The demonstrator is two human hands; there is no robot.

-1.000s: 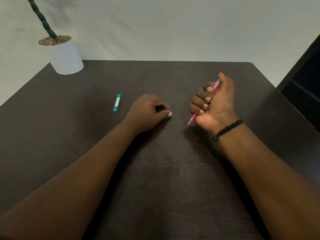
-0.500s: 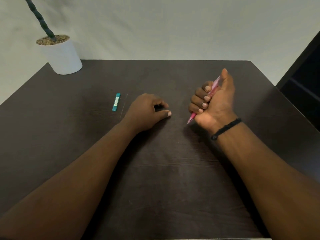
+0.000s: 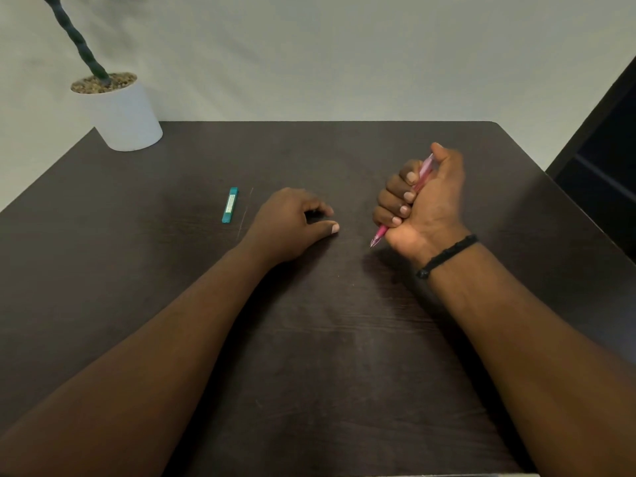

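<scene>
My right hand (image 3: 430, 208) grips a pink mechanical pencil (image 3: 379, 234) in a fist, tip pointing down-left just above the dark table (image 3: 309, 356). Its thumb lies over the pencil's top end and looks blurred. A black cord bracelet (image 3: 447, 254) sits on that wrist. My left hand (image 3: 289, 225) rests on the table to the left of the pencil tip, fingers loosely curled, thumb stretched out, nothing visible in it. A teal lead case (image 3: 230, 204) lies flat left of that hand, with a thin lead (image 3: 245, 213) beside it.
A white pot (image 3: 124, 111) with pebbles and a dark twisted stem stands at the table's far left corner. Dark furniture (image 3: 605, 160) stands past the table's right edge. A pale wall runs behind the table.
My right thumb lifted off the pencil's top end and has come back down over it. The left hand, the case and the lead have not moved.
</scene>
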